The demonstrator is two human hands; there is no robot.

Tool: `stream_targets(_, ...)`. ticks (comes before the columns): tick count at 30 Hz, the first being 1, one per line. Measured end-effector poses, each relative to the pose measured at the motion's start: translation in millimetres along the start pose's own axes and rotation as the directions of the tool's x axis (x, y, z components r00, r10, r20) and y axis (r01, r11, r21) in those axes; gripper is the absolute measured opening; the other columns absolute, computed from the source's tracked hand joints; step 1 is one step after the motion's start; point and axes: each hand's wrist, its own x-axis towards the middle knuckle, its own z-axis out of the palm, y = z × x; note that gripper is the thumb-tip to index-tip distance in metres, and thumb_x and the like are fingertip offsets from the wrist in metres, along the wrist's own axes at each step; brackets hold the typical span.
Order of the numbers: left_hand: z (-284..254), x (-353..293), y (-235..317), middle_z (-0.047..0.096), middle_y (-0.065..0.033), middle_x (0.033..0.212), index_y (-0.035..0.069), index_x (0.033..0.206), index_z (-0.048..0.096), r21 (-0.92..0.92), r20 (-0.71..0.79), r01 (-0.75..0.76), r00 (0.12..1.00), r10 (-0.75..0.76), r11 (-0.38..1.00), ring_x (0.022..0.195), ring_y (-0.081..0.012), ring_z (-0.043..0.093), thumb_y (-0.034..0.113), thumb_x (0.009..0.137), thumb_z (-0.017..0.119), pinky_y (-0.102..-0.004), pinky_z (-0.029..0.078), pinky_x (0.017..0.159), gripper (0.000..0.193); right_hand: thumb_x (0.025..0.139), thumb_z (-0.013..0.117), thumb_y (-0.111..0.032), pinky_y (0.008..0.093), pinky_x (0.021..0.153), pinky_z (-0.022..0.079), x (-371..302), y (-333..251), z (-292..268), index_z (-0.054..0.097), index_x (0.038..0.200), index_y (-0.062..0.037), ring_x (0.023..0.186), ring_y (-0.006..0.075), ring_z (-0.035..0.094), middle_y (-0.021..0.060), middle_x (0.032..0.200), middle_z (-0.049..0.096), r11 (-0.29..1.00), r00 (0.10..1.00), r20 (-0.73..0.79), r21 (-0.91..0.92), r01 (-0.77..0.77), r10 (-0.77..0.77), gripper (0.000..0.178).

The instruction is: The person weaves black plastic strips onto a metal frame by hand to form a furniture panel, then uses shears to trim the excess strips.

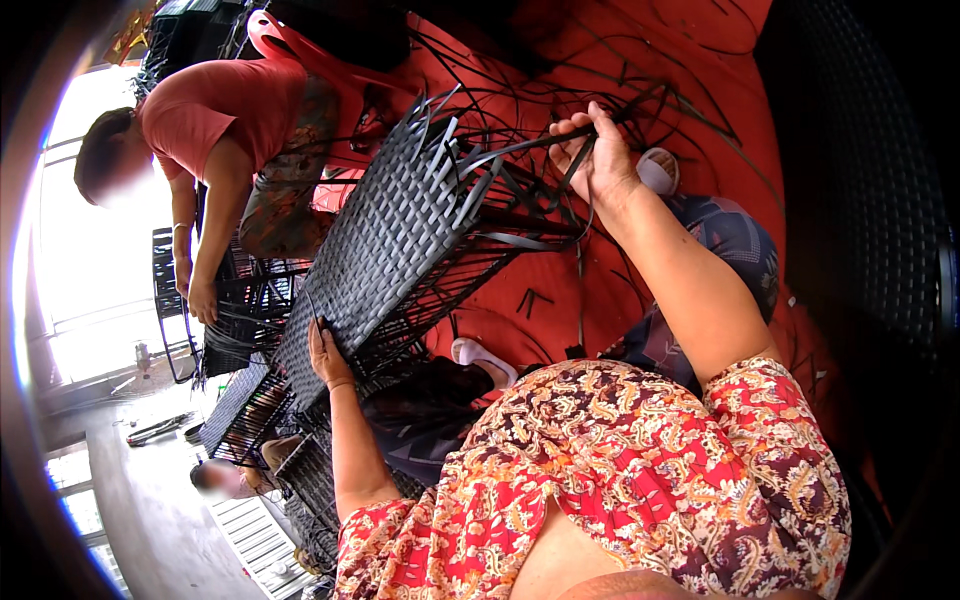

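A grey woven panel (385, 220) on a black metal frame slants across in front of me. Loose strip ends fan out from its far right edge. My left hand (328, 357) rests against the panel's near left edge, its fingers stretched along the weave. Raised beyond the panel's far right end, my right hand (600, 165) is closed on a dark flat weaving strip (528, 144). That strip runs left toward the panel's loose ends. Its tail trails to the right, past my fingers.
Many loose strips (690, 105) lie tangled on the red floor covering (730, 190). At left a person in a red shirt (225, 105) bends over another black frame (235, 310). A second person (225, 480) is at lower left. Dark woven furniture (860, 150) stands at right.
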Motion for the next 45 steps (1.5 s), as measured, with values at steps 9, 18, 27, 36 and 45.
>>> stream_targets(9,7,2,-4,0.052,-0.0117,0.126,0.001,0.118,0.056,-0.034,-0.016,-0.013,1.0,0.013,0.999,0.114,-0.0216,0.05,0.012,0.091,0.05,-0.0292,0.036,0.097,0.03,0.087,0.041,-0.007,0.0177,0.044,0.042,32,34,-20,0.047,0.092,0.0104,0.05,0.0084,0.049,0.0128,0.077,0.057,0.93,0.934,0.115,0.113,-0.35,0.338,0.018)
stream_targets(18,0,-2,20,0.052,-0.0127,0.125,0.001,0.119,0.055,0.003,-0.005,-0.011,1.0,0.011,1.0,0.114,-0.0219,0.05,0.014,0.091,0.05,-0.0301,0.035,0.098,0.031,0.084,0.055,-0.014,0.0182,0.038,0.032,89,51,-27,0.045,0.086,0.0052,0.044,0.0063,0.042,0.0172,0.085,0.057,0.893,0.927,0.227,0.279,-0.355,0.297,0.022)
stream_targets(27,-8,-9,36,0.054,-0.011,0.124,-0.001,0.121,0.052,-0.033,-0.003,-0.002,1.0,0.002,0.999,0.112,-0.0188,0.051,0.01,0.092,0.049,-0.0294,0.035,0.098,0.032,0.087,0.055,-0.023,0.0245,0.044,0.038,76,35,-24,0.055,0.086,-0.0101,0.044,0.0088,0.044,-0.001,0.071,0.057,0.924,0.976,0.168,0.334,-0.187,0.137,0.013)
stream_targets(36,-9,-13,46,0.056,-0.0146,0.12,-0.001,0.114,0.057,0.158,-0.044,-0.095,0.994,0.103,0.983,0.11,-0.0247,0.053,0.012,0.091,0.05,-0.0316,0.038,0.097,0.028,0.077,0.049,-0.019,0.0452,0.076,0.046,110,32,-10,0.054,0.1,-0.0051,0.069,0.0334,0.055,0.0178,0.086,0.061,0.955,0.95,0.294,0.234,-0.183,0.11,0.028)
stream_targets(45,4,-4,56,0.06,-0.0084,0.114,0.011,0.104,0.064,0.199,-0.136,-0.109,0.981,0.138,0.974,0.105,-0.0275,0.056,0.019,0.081,0.061,-0.0345,0.043,0.09,0.025,0.069,0.056,-0.004,0.0486,0.101,0.03,133,-99,58,0.049,0.088,-0.0036,0.099,0.0217,0.049,0.0059,0.093,0.053,0.967,0.743,0.67,0.184,-0.177,0.009,0.021)
